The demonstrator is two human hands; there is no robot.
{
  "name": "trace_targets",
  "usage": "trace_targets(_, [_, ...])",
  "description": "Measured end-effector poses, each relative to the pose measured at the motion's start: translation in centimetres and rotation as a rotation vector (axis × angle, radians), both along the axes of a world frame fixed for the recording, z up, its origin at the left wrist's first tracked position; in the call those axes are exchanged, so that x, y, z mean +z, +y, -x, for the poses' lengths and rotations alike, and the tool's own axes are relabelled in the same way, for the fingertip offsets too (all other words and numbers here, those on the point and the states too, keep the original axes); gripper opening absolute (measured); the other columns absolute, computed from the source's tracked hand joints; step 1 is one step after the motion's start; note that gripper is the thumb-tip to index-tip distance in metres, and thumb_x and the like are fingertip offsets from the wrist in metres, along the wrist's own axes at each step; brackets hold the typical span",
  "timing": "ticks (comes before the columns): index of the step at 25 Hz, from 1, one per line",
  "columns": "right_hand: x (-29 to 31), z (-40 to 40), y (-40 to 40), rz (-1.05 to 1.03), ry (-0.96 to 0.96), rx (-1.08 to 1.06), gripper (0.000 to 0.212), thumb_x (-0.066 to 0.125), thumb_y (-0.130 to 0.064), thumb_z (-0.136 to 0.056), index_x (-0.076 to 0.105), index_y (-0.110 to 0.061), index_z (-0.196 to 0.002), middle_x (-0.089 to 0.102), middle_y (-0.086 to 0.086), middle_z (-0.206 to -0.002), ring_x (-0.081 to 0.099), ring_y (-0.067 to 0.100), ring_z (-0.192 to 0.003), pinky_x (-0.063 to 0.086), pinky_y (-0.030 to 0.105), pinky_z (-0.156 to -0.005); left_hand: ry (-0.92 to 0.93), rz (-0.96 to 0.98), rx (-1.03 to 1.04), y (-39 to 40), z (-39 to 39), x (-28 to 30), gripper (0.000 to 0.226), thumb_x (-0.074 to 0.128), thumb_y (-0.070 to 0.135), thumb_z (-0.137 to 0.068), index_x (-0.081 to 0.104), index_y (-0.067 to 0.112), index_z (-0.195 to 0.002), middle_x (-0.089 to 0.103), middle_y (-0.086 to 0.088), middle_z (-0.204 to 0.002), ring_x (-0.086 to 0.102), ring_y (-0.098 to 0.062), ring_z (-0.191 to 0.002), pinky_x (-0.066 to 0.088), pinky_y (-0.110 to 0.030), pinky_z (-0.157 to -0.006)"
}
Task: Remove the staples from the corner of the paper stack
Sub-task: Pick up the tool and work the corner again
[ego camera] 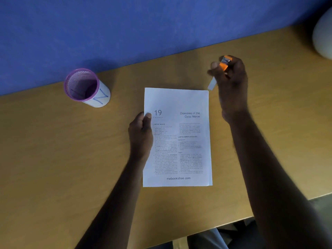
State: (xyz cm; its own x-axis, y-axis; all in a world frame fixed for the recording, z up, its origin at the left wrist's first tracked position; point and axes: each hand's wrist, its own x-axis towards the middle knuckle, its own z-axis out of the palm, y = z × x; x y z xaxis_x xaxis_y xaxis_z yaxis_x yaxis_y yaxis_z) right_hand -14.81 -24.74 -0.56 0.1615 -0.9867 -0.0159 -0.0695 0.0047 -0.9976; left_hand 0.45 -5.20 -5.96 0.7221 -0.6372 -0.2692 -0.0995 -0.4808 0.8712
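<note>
A printed paper stack [179,105] lies flat on the wooden desk [71,150], headed "19, Diseases of the Optic Nerve". My left hand [141,134] pinches its left edge, thumb on top of the page. My right hand [230,81] hovers just right of the stack's top right corner. It grips an orange tool [224,63] whose pale tip [212,85] points down toward that corner. The tool is blurred. No staple is visible at this size.
A purple mesh pen cup [84,87] with a white label stands at the back left of the desk. A blue partition [125,29] runs behind the desk. A pale rounded object [323,35] sits at the far right. The desk's near edge [233,220] is at lower right.
</note>
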Motion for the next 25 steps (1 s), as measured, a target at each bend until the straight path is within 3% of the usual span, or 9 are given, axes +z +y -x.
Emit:
trace_targets(2, [1.2, -0.3, 2.3, 0.078, 0.155, 0.163, 0.034, 0.070, -0.027, -0.098, 0.059, -0.011, -0.125, 0.061, 0.002, -0.104, 0.061, 0.015, -0.090, 0.052, 0.030, -0.086, -0.020, 0.006, -0.077, 0.3, -0.3, 0.7, 0.026, 0.049, 0.022, -0.108, 0.063, 0.013, -0.088, 0.070, 0.011, -0.080, 0.058, 0.001, -0.059, 0.035, -0.014, -0.053])
trace_targets(5, [2.5, -0.3, 4.8, 0.224, 0.402, 0.387, 0.047, 0.073, -0.039, -0.094, 0.061, -0.019, -0.135, 0.051, -0.003, -0.117, 0.060, -0.006, -0.099, 0.048, 0.010, -0.092, -0.182, 0.015, -0.190, 0.7, -0.8, 2.2, 0.029, 0.052, 0.017, -0.107, 0.053, 0.018, -0.078, 0.057, 0.017, -0.062, 0.051, 0.004, -0.054, 0.030, -0.013, -0.051])
trace_targets(10, [4.1, -0.2, 6.6, 0.226, 0.525, 0.591, 0.059, 0.077, -0.049, -0.091, 0.058, -0.027, -0.142, 0.047, -0.012, -0.120, 0.069, 0.005, -0.113, 0.060, 0.031, -0.100, -0.333, 0.013, -0.343, 1.9, -1.8, 3.9, 0.025, 0.052, 0.018, -0.107, 0.052, 0.023, -0.083, 0.058, 0.022, -0.059, 0.051, 0.003, -0.055, 0.031, -0.009, -0.052])
trace_targets(12, [4.7, -0.1, 6.9, 0.228, 0.567, 0.606, 0.058, 0.079, -0.047, -0.089, 0.059, -0.028, -0.140, 0.051, -0.013, -0.122, 0.069, 0.002, -0.112, 0.061, 0.031, -0.097, -0.365, 0.012, -0.377, 2.6, -2.2, 4.4, 0.019, 0.053, 0.019, -0.107, 0.064, 0.014, -0.092, 0.053, 0.022, -0.056, 0.051, 0.005, -0.055, 0.032, -0.006, -0.053])
trace_targets(15, [5.5, -0.1, 7.4, 0.235, 0.595, 0.641, 0.049, 0.081, -0.042, -0.088, 0.063, -0.026, -0.131, 0.055, -0.016, -0.119, 0.063, -0.016, -0.103, 0.058, 0.019, -0.094, -0.395, 0.013, -0.449, 3.4, -2.3, 5.1, 0.020, 0.053, 0.022, -0.107, 0.070, 0.011, -0.105, 0.047, 0.022, -0.054, 0.052, 0.007, -0.055, 0.032, -0.006, -0.053])
trace_targets(17, [5.8, -0.3, 7.9, 0.237, 0.610, 0.678, 0.047, 0.082, -0.039, -0.087, 0.065, -0.023, -0.129, 0.058, -0.013, -0.119, 0.066, -0.008, -0.105, 0.059, 0.021, -0.095, -0.408, 0.008, -0.490, 3.8, -2.3, 5.6, 0.022, 0.052, 0.025, -0.107, 0.068, 0.012, -0.102, 0.048, 0.019, -0.053, 0.053, 0.001, -0.053, 0.031, -0.008, -0.052])
trace_targets(20, [6.1, -0.4, 8.7, 0.207, 0.618, 0.721, 0.049, 0.086, -0.033, -0.085, 0.067, -0.019, -0.128, 0.060, -0.008, -0.119, 0.067, 0.012, -0.110, 0.060, 0.036, -0.098, -0.445, -0.015, -0.547, 4.2, -2.2, 6.1, 0.027, 0.050, 0.028, -0.108, 0.070, 0.010, -0.108, 0.073, 0.005, -0.074, 0.064, -0.018, -0.060, 0.038, -0.018, -0.053])
trace_targets(22, [6.2, -0.3, 9.1, 0.190, 0.586, 0.728, 0.048, 0.088, -0.029, -0.083, 0.068, -0.017, -0.125, 0.063, -0.005, -0.117, 0.068, 0.016, -0.110, 0.060, 0.037, -0.098, -0.481, -0.003, -0.559, 4.4, -2.1, 6.4, 0.025, 0.053, 0.026, -0.107, 0.071, 0.010, -0.110, 0.079, -0.005, -0.088, 0.066, -0.020, -0.063, 0.034, -0.012, -0.054])
trace_targets(25, [6.1, -0.2, 9.7, 0.208, 0.612, 0.722, 0.044, 0.087, -0.029, -0.084, 0.069, -0.016, -0.122, 0.069, 0.000, -0.120, 0.069, 0.019, -0.110, 0.060, 0.040, -0.096, -0.479, -0.012, -0.585, 4.7, -2.2, 6.9, 0.023, 0.054, 0.025, -0.107, 0.070, 0.010, -0.112, 0.081, -0.007, -0.102, 0.073, -0.021, -0.070, 0.033, -0.007, -0.056])
